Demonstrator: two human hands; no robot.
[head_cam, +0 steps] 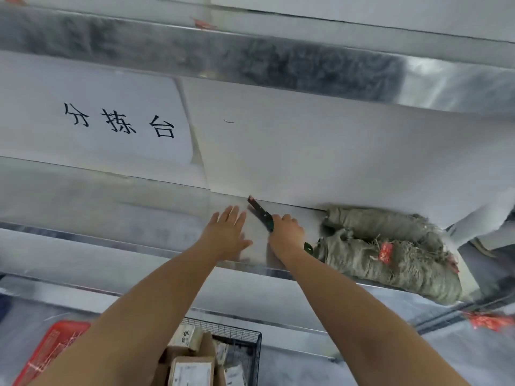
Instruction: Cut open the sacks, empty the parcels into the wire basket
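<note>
Head view: looks down along two bare forearms onto a steel table (111,207). Holds scissors (260,211) in the right grip (287,232), curled tight round the green handles, with the dark blade pointing far and left, low over the table. Lays the left grip (228,232) flat on the table just left of the blade, straight and spread, with nothing in it.

Finds the sacks (390,257) heaped on the table just right of the right grip, near the lower handle end but apparently not touching it, and well apart from the left grip. Cannot tell how many in the heap. Looks like coarse grey-green woven stuff, crumpled and frayed at the edges, with red tags (386,252) tied in.

Judged soft, limp and light where slack, likely to sag and fold rather than keep shape, and rough enough not to slip. Best taken as a bunched handful near a tied mouth by a tag, then pulled taut before bringing the blade in. Frayed strands liable to snag. Cannot tell whether anything remains inside.

Shows the wire basket (252,339) near, below the table edge, between the forearms, already with boxed parcels (192,370) in it.
</note>
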